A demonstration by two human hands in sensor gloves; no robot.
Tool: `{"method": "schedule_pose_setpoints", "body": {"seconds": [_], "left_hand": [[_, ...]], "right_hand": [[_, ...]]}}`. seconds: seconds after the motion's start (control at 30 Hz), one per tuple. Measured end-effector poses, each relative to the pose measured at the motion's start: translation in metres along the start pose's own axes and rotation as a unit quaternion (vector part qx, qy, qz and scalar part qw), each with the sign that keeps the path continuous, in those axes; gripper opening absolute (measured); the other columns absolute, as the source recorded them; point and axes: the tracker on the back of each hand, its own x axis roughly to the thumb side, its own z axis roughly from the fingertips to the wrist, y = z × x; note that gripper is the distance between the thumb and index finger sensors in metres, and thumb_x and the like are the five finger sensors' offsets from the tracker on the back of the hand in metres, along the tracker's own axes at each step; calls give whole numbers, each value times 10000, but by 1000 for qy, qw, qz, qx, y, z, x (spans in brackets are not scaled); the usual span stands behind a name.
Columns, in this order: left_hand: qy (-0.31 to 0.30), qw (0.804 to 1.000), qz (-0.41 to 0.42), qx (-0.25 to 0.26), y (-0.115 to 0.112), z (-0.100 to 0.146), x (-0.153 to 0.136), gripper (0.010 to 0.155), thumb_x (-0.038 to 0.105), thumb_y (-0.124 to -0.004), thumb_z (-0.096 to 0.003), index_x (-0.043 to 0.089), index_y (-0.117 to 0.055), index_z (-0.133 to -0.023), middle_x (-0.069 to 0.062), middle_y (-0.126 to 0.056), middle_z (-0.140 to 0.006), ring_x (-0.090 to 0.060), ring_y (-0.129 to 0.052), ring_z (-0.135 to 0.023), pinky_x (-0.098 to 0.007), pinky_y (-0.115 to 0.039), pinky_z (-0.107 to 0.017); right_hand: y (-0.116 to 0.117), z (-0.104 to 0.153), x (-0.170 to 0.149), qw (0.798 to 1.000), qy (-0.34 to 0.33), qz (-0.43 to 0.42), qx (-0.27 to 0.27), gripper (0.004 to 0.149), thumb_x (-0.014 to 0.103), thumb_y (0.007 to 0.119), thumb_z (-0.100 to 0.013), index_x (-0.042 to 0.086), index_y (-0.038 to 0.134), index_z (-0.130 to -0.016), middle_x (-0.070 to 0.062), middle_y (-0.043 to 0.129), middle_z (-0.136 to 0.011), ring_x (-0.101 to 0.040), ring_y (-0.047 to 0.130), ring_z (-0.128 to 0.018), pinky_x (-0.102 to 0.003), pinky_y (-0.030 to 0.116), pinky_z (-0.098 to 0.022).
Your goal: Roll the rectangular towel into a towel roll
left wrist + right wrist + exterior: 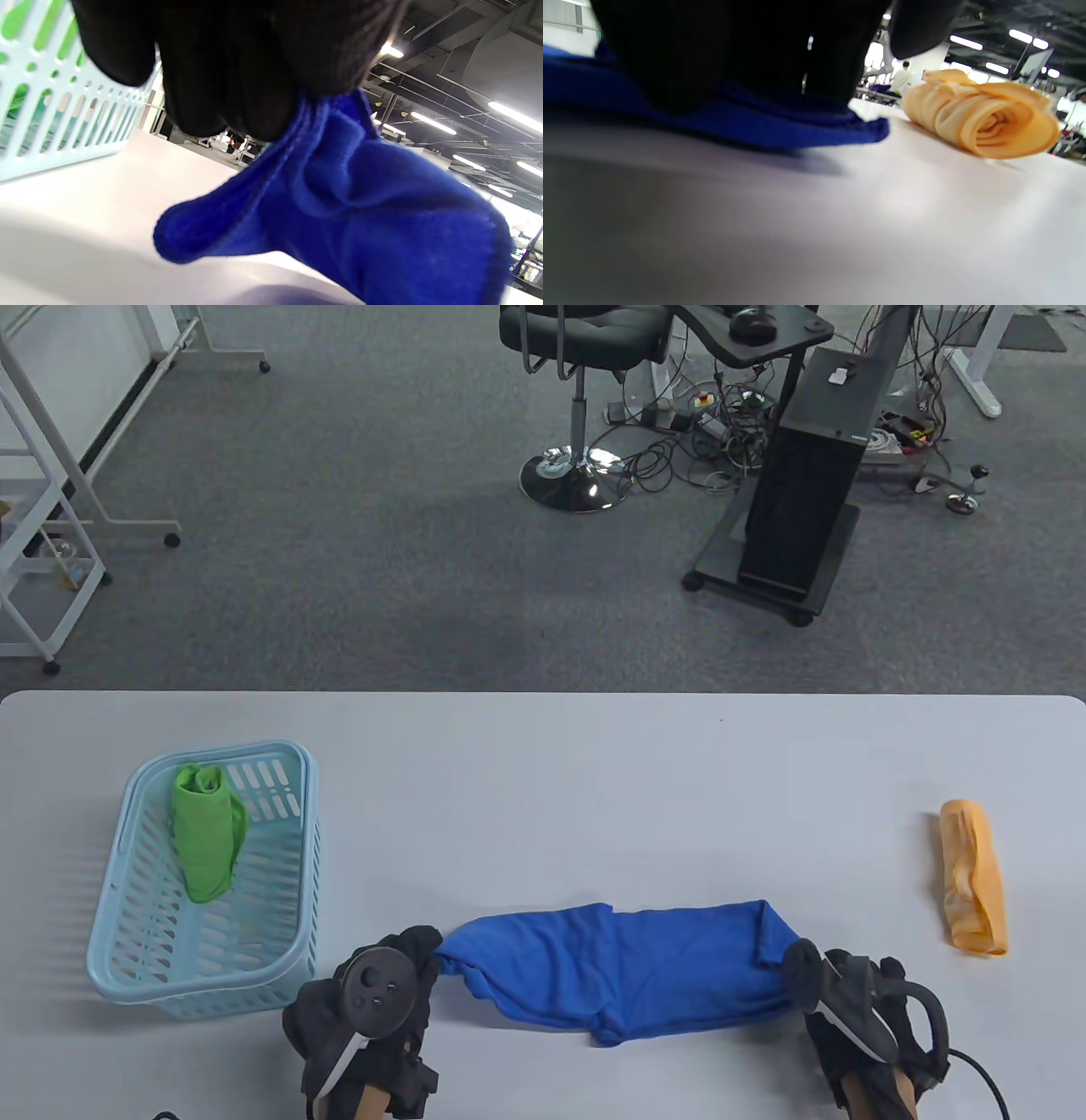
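A blue towel (619, 971) lies crumpled and stretched sideways near the table's front edge. My left hand (399, 976) pinches its left end; in the left wrist view the gloved fingers (237, 84) bunch the blue towel (360, 203) a little above the table. My right hand (827, 984) grips the towel's right end; in the right wrist view the fingers (734, 51) sit on the blue towel (780, 127) low over the tabletop.
A light blue basket (127, 899) at the left holds a rolled green towel (206, 831). A rolled orange towel (973, 875) lies at the right, also the orange roll (984, 118) close to my right hand. The white table (543, 780) stretches behind.
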Motion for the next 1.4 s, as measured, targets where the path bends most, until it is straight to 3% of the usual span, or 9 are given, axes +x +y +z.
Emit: {"method": "schedule_pose_setpoints", "body": {"seconds": [0.1,0.3,0.43,0.53,0.73,0.87,1.03,1.27,1.4], "left_hand": [[6,1000,5,8,2,0,-2,431,341,-834,-392,245,-913,-804,-46,-1052,-615,-307,-1028,-706,-565,-760,-566],[8,1000,1,19,5,1,0,430,339,-833,-393,246,-911,-805,-48,-1052,-615,-308,-1027,-706,-565,-759,-567],[9,1000,0,24,5,1,0,430,340,-832,-393,246,-911,-805,-46,-1051,-616,-307,-1028,-705,-564,-760,-567],[10,1000,1,23,5,1,0,430,340,-833,-392,245,-913,-804,-46,-1053,-614,-307,-1028,-704,-564,-762,-565],[13,1000,1,19,5,1,0,431,338,-834,-391,244,-913,-804,-47,-1053,-614,-306,-1030,-704,-564,-762,-565],[20,1000,0,24,7,1,-1,431,337,-835,-390,243,-914,-804,-47,-1053,-613,-306,-1030,-703,-564,-761,-566],[20,999,-2,31,9,1,-1,430,338,-834,-391,242,-914,-803,-46,-1053,-613,-306,-1030,-702,-564,-762,-565],[7,999,-14,34,16,2,8,414,388,-829,-394,310,-940,-785,-64,-1039,-701,-334,-1002,-747,-573,-751,-576],[6,999,-25,40,24,2,24,410,385,-831,-397,289,-938,-781,-80,-1026,-735,-356,-979,-772,-585,-736,-585]], "right_hand": [[-25,6,1,998,0,-47,-31,435,323,835,-278,170,924,-676,-37,793,-868,-291,821,-838,-603,566,-675],[-50,0,4,997,-1,-75,-10,445,312,768,-321,232,861,-749,-124,761,-918,-350,814,-846,-609,572,-672],[-59,-12,4,999,6,-38,9,446,321,765,-315,242,862,-742,-50,981,-666,-272,1021,-593,-551,704,-605],[-64,-18,8,1000,3,7,20,450,310,787,-305,235,851,-744,-22,962,-608,-237,996,-534,-535,700,-608],[-88,-28,8,997,17,8,70,582,161,811,-334,222,680,-898,-29,823,-786,-257,890,-699,-549,615,-670],[-115,-33,-6,999,34,-24,25,576,168,832,-316,220,731,-881,-33,870,-742,-240,946,-628,-531,668,-641],[-131,-34,-24,998,49,-26,-23,446,268,858,-271,236,917,-712,-38,966,-592,-229,1013,-469,-513,739,-581],[-122,-32,-27,998,55,29,0,438,352,793,-290,255,873,-710,-21,865,-740,-275,905,-676,-563,639,-645],[-126,-31,-23,997,50,57,-3,436,352,783,-296,247,872,-709,-35,855,-750,-285,897,-680,-570,630,-649]]}}
